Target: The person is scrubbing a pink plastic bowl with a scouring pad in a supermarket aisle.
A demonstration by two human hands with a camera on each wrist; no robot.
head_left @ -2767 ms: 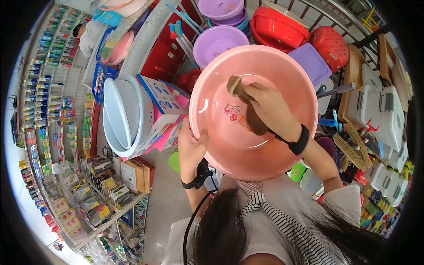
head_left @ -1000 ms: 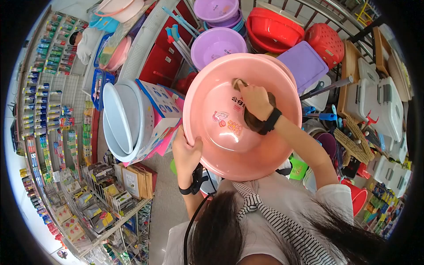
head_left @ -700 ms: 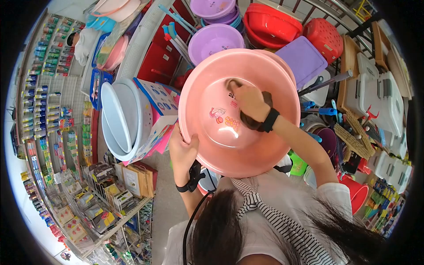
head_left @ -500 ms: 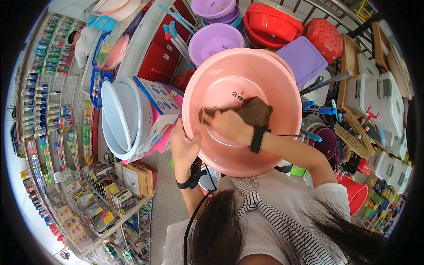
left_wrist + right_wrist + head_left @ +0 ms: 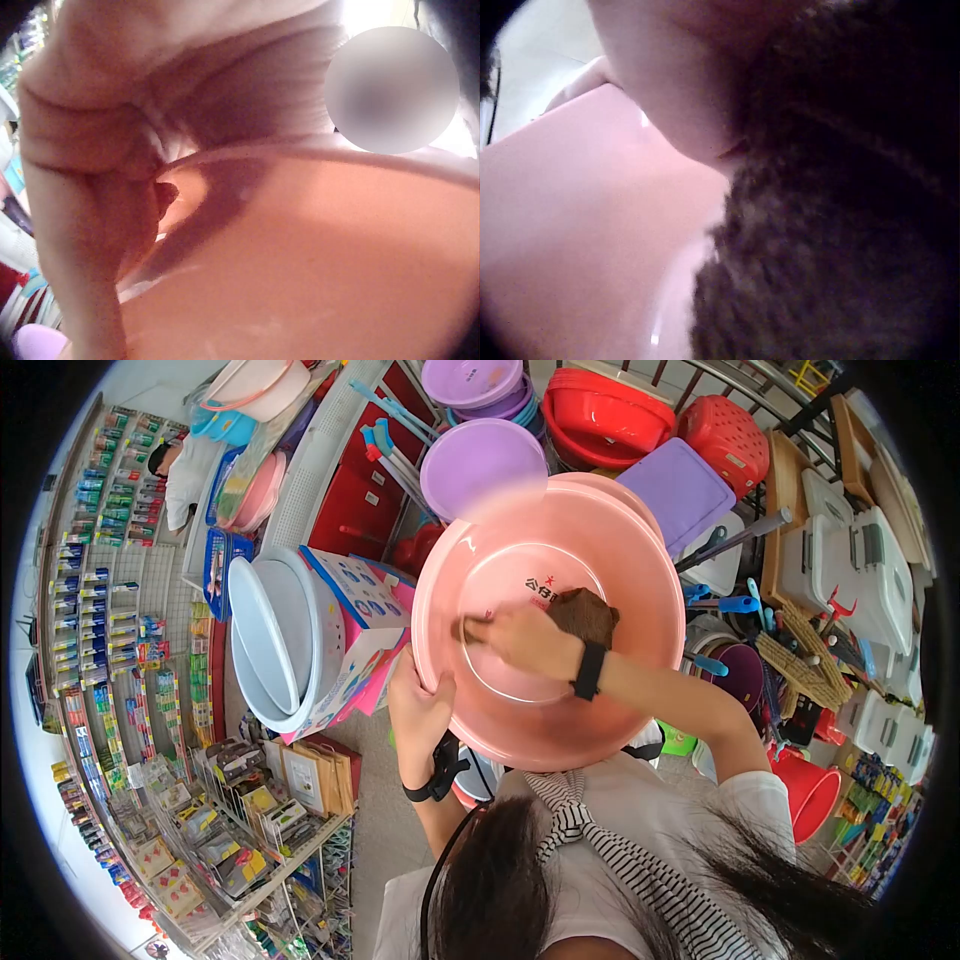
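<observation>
The pink basin [image 5: 620, 690] is gripped at its rim by the left hand [image 5: 418, 710]; the brown cloth [image 5: 586, 616] is held in the curled right hand [image 5: 525, 640]

The left hand [image 5: 420, 705] is curled, thumb uppermost — the right hand [image 5: 522, 640] reaches across, fingers bent.

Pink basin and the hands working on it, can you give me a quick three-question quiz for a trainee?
1. True or false: the left hand grips the rim of the pink basin.
2. Where is the brown cloth?
A) On the floor
B) Inside the basin, held by the right hand
C) Draped over the left hand
3. Fill in the colour: the band on the right wrist is ____.

Key: 1. True; 2. B; 3. black
</observation>
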